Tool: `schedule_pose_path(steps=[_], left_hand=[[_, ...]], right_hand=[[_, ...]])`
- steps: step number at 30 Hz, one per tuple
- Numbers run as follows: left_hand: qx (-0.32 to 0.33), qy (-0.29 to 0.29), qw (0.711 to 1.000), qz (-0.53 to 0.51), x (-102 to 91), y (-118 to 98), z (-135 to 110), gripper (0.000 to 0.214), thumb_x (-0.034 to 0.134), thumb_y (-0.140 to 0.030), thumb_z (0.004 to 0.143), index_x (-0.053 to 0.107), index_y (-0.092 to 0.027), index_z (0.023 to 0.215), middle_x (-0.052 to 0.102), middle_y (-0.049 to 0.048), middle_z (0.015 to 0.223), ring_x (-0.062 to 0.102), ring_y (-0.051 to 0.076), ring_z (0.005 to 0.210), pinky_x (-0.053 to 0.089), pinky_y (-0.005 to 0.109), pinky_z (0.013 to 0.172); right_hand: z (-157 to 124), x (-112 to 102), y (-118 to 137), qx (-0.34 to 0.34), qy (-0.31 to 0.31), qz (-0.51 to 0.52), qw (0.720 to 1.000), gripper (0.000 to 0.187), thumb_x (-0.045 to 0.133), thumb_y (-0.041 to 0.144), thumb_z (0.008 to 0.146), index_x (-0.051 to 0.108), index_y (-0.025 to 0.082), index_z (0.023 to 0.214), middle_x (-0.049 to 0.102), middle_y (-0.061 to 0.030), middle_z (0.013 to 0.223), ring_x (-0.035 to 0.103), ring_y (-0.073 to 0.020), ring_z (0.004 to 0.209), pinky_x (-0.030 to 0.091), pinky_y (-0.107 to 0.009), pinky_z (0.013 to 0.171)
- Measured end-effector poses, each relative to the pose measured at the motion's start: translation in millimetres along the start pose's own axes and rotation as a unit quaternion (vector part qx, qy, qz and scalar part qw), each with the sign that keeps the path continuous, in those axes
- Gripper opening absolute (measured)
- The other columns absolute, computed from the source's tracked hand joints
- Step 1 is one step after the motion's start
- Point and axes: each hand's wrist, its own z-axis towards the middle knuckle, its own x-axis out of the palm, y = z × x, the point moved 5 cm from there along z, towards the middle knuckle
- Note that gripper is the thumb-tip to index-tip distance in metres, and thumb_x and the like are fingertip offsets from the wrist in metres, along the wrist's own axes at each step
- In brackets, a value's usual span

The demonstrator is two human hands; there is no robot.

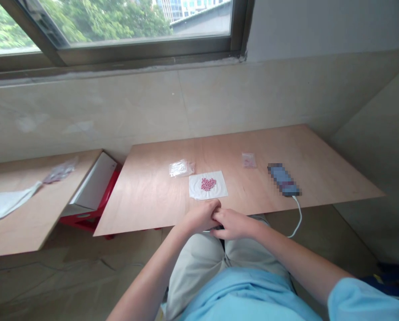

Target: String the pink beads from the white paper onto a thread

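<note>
Contact joins left hand (204, 215) and right hand (232, 224); grip closure cannot be told. Avoid jarring counter (146, 187) beneath white sheet (221, 185) and red pieces (208, 184).

Light blue top (249, 296), short right sleeve (363, 296), pale beige trousers (197, 263).

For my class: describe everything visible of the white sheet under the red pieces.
The white sheet looks thin, four-cornered and spread flat, with slightly uneven edges; whether it is paper or cloth, I cannot tell. It lies on the wooden table, bearing a cluster of small red pieces around its middle. Clear plastic packaging lies by its far left corner, perhaps touching. Neither left hand nor right hand holds it.
</note>
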Motion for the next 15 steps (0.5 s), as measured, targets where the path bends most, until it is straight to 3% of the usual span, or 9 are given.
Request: schedule_pose_path(steps=[3,8,10,12,15], left_hand=[[-0.005,-0.034,0.999,0.034,-8.2,15,-1,0.026,0.062,-0.016,0.072,0.054,-0.021,0.095,0.066,0.0036,0.086,0.062,0.021,0.077,0.039,0.027,0.064],[-0.031,-0.098,0.992,0.074,-20.5,55,-5,0.022,0.068,-0.024,0.074,0.051,-0.021,0.088,0.062,0.0032,0.080,0.059,0.021,0.074,0.038,0.029,0.065],[-0.045,-0.128,0.988,0.068,-25.6,72,-7,0.017,0.065,-0.023,0.078,0.052,-0.022,0.089,0.062,0.0034,0.081,0.058,0.021,0.074,0.039,0.030,0.066],[-0.060,-0.169,0.983,0.046,-29.9,86,-9,0.013,0.062,-0.023,0.081,0.052,-0.022,0.090,0.061,0.0036,0.083,0.058,0.021,0.077,0.041,0.031,0.068],[-0.089,-0.235,0.967,-0.027,-30.6,102,-11,0.015,0.062,-0.026,0.083,0.053,-0.022,0.094,0.062,0.0032,0.087,0.059,0.020,0.081,0.044,0.031,0.072]], right_hand=[[12,-4,0,-0.016,-0.005,0.001,1.000,0.032,0.067,0.028,0.085,0.066,0.016,0.115,0.065,-0.0132,0.123,0.064,-0.0271,0.107,0.053,-0.037,0.090],[20,-11,-2,-0.061,-0.056,0.046,0.996,0.052,0.063,0.018,0.087,0.056,0.024,0.138,0.055,-0.0083,0.144,0.053,-0.0242,0.130,0.045,-0.038,0.108],[19,-12,-13,-0.045,-0.081,0.064,0.994,0.046,0.059,0.015,0.089,0.060,0.025,0.133,0.058,-0.0073,0.141,0.058,-0.0217,0.123,0.049,-0.035,0.102],[19,-14,-31,-0.006,-0.107,0.077,0.991,0.036,0.055,0.015,0.091,0.065,0.022,0.124,0.066,-0.0079,0.128,0.066,-0.0181,0.102,0.054,-0.030,0.086],[19,-20,-60,0.057,-0.160,0.067,0.983,0.023,0.054,0.017,0.094,0.071,0.019,0.109,0.072,-0.0069,0.103,0.066,-0.0155,0.080,0.053,-0.028,0.074]])
